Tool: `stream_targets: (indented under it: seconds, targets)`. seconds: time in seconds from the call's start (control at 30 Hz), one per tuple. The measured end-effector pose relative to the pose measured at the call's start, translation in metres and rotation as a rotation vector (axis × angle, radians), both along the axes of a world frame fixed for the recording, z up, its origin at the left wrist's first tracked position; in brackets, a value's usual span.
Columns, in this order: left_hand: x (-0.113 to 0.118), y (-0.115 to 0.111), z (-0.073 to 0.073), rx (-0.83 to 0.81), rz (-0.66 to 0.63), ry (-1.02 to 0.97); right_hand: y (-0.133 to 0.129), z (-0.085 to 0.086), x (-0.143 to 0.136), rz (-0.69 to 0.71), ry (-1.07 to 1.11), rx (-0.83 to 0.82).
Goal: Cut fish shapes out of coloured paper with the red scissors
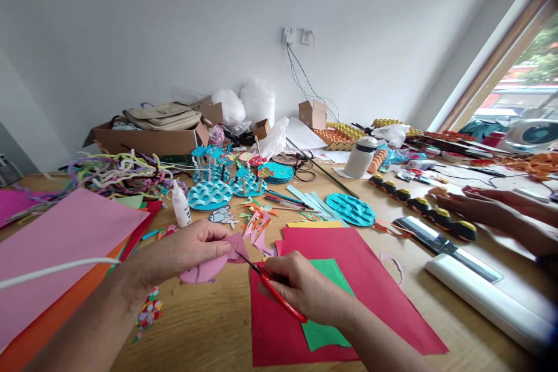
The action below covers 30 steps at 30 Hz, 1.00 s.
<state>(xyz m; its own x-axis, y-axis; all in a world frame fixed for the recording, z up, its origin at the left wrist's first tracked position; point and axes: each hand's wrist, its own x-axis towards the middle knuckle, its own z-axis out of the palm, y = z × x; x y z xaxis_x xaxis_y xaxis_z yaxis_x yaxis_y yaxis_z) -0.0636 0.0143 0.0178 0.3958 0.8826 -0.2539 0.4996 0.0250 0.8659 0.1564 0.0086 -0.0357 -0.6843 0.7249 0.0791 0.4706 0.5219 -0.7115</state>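
Observation:
Near the middle front of the table, my left hand [198, 246] is closed on a piece of pink paper [204, 269] with pencil lines drawn on it. My right hand [300, 285] grips red-handled scissors [279, 295], whose blades point left and touch the paper's right part. Under my right hand lie a large red sheet [375, 290] and a smaller green sheet [331, 273]. Pink and orange paper scraps [258, 226] lie just beyond the paper. A grey fish cutout [222, 215] rests behind my left hand.
A glue bottle [181, 206] stands left of blue wavy discs [210, 195]. Large pink sheets [74, 250] and pipe cleaners [122, 180] lie left. At right are another person's hands [488, 206], an egg-carton strip [421, 206] and a white-grey device [483, 296].

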Motion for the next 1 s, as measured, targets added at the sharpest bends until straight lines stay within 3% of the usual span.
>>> stream_targets:
  seconds: [0.1, 0.43, 0.57, 0.73, 1.0]
  targets:
    - [0.003, 0.000, -0.002, -0.022, 0.009, -0.034, 0.001, -0.001, -0.001, -0.004, 0.064, -0.078]
    - [0.016, -0.004, -0.002, -0.005, 0.214, -0.340, -0.003, -0.004, -0.010, -0.083, 0.409, -0.495]
    - [0.024, -0.005, -0.005, -0.074, 0.294, -0.485, -0.004, -0.008, -0.014, -0.108, 0.486, -0.549]
    - [0.029, -0.005, -0.013, -0.132, 0.280, -0.616, -0.004, -0.012, -0.015, -0.102, 0.554, -0.586]
    - [0.029, -0.008, -0.010, -0.151, 0.300, -0.642, -0.003, -0.016, -0.015, -0.080, 0.579, -0.623]
